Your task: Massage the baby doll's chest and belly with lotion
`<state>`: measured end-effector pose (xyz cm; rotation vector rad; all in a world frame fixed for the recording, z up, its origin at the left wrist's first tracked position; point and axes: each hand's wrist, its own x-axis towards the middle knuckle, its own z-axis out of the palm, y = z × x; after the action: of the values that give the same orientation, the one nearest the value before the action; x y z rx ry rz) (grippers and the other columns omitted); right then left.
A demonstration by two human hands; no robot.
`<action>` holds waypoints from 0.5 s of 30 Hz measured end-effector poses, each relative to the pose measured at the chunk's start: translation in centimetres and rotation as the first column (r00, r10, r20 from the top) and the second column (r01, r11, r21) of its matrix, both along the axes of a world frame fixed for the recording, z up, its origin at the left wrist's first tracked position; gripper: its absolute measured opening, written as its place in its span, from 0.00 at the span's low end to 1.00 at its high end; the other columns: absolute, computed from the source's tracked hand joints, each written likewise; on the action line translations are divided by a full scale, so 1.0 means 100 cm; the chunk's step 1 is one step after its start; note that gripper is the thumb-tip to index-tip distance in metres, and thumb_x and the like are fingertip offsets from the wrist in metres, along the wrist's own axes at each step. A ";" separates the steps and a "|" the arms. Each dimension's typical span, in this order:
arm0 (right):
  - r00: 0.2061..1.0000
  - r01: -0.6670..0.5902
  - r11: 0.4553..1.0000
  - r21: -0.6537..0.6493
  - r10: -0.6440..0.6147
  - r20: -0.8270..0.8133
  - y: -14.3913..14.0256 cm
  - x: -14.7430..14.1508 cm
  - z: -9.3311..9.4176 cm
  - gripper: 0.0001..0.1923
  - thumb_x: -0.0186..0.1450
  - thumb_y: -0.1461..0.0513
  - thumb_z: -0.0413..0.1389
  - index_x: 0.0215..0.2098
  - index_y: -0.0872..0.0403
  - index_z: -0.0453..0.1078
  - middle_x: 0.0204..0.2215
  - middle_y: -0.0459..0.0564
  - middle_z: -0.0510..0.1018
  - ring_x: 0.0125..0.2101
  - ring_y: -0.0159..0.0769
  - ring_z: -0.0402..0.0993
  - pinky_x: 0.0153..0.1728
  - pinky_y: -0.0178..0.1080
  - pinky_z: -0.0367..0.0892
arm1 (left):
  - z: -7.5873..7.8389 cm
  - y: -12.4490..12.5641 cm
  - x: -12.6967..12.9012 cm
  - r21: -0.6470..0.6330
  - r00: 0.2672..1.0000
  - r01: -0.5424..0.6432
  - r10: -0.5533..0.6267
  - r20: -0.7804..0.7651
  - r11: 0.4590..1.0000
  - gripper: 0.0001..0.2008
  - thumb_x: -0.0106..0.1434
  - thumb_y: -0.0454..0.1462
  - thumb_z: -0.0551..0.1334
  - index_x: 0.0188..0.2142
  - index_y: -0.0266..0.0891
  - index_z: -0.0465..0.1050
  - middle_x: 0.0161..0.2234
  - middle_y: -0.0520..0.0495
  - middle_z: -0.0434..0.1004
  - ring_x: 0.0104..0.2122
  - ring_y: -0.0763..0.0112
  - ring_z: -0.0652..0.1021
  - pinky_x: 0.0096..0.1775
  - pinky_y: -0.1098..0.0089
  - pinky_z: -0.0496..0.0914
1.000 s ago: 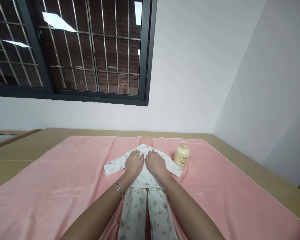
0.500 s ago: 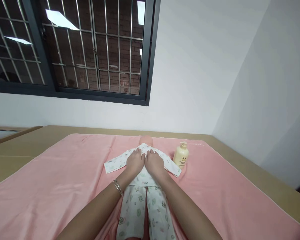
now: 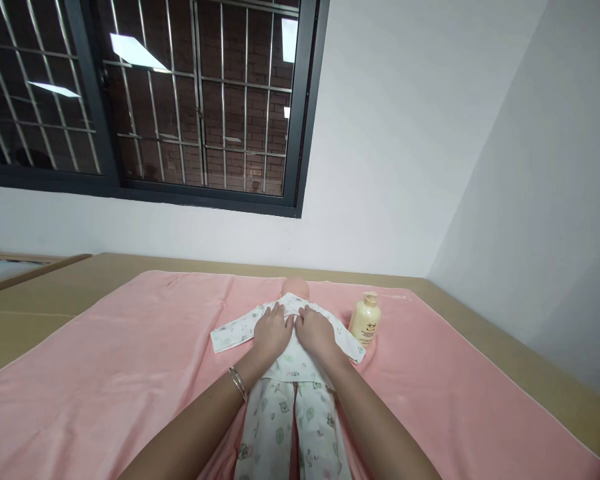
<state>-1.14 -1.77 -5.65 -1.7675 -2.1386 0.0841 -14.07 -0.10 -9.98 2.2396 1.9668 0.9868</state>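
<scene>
A baby doll [image 3: 295, 288] lies on its back on a pink towel [image 3: 130, 360], dressed in a white printed top [image 3: 230, 331] and matching trousers [image 3: 275, 427]. My left hand [image 3: 273, 331] rests flat on the left side of the doll's chest, with a bangle on the wrist. My right hand [image 3: 316, 332] lies flat on the right side of the chest, close beside the left. Both hands press on the cloth with fingers together and grip nothing. Only the top of the doll's head shows past my hands.
A cream pump bottle [image 3: 365, 320] stands upright on the towel just right of the doll's sleeve. The towel covers a tan surface [image 3: 55, 293] against a white wall. A barred dark window [image 3: 180, 100] is above, and a second wall closes in on the right.
My hands have stayed on the doll's chest, shifting only slightly. The view has drifted a little, so the doll and bottle sit somewhat to the right and lower.
</scene>
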 end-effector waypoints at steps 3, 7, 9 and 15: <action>1.000 -0.013 1.000 0.000 0.013 -0.010 0.012 0.009 -0.002 0.26 0.70 0.57 0.40 0.64 0.53 0.57 0.63 0.59 0.59 0.62 0.48 0.55 0.57 0.50 0.51 | -0.003 0.008 -0.002 0.008 0.997 0.055 -0.056 0.061 0.998 0.28 0.67 0.46 0.52 0.61 0.32 0.61 0.63 0.36 0.61 0.64 0.50 0.59 0.62 0.52 0.57; 0.999 -0.040 0.999 0.021 0.040 -0.011 0.020 0.006 -0.005 0.27 0.68 0.61 0.41 0.66 0.50 0.53 0.66 0.52 0.54 0.64 0.48 0.47 0.60 0.51 0.45 | -0.004 0.013 0.000 0.080 0.968 0.206 -0.215 0.128 0.975 0.23 0.66 0.37 0.50 0.60 0.37 0.63 0.62 0.45 0.63 0.65 0.59 0.58 0.63 0.58 0.57; 0.998 -0.056 0.997 0.051 0.057 -0.004 0.017 0.000 -0.005 0.26 0.68 0.62 0.41 0.64 0.49 0.57 0.65 0.50 0.58 0.63 0.45 0.49 0.60 0.47 0.45 | -0.003 0.010 0.002 0.122 0.960 0.223 -0.240 0.146 0.967 0.22 0.65 0.34 0.50 0.58 0.39 0.66 0.60 0.47 0.67 0.63 0.63 0.62 0.62 0.61 0.60; 1.000 0.001 0.997 0.080 -0.002 0.007 0.006 -0.002 -0.006 0.22 0.69 0.60 0.39 0.55 0.51 0.68 0.56 0.55 0.69 0.56 0.45 0.62 0.55 0.45 0.53 | -0.006 0.004 0.001 0.132 0.988 0.070 -0.087 0.125 0.989 0.20 0.66 0.40 0.51 0.54 0.37 0.70 0.57 0.42 0.70 0.59 0.58 0.67 0.61 0.58 0.60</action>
<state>-1.29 -1.14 -6.24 -1.7268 -2.1152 -0.0076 -13.98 0.26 -10.60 2.2305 1.7962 1.2476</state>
